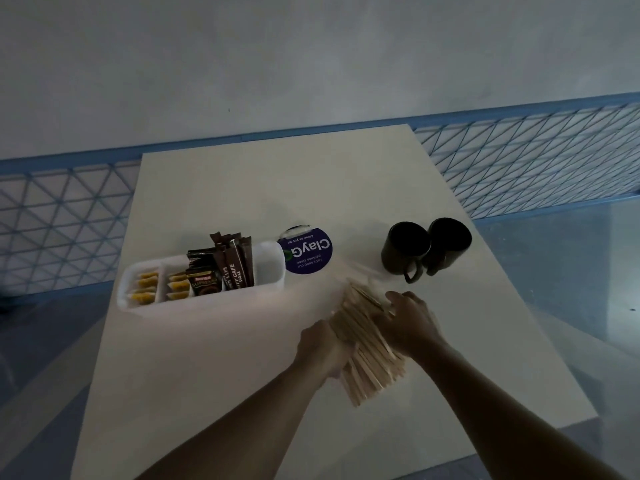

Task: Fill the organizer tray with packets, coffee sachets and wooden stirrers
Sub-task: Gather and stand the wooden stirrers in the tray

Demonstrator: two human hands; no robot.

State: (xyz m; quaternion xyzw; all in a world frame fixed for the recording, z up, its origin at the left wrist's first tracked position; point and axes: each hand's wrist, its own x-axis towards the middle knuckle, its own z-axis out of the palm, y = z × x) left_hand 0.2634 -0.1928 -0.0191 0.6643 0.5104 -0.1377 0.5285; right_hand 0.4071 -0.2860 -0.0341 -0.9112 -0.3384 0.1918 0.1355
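Working over a pale table: bare top wide to the left of the left hand and back along both forearms, near edge well behind the wrists, right edge well out past the right hand. Ahead of the right hand, two dark mugs touching each other, handles turned toward the hands, a strip of open top before the knuckles. Ahead-left of the left hand and apart from it, a white tray lying crosswise, with yellow packets in its two farthest sections and brown sachets standing upright in the next. Just beside the tray's nearer end, a round purple sticker flat on the top. Gripping a thick bundle of stirrers from both sides: left hand curled round its left flank, right hand curled over its far right part, fingers bent onto the sticks. Bundle slanted, far end toward the mugs, near end fanned between the wrists; resting or lifted, cannot tell.
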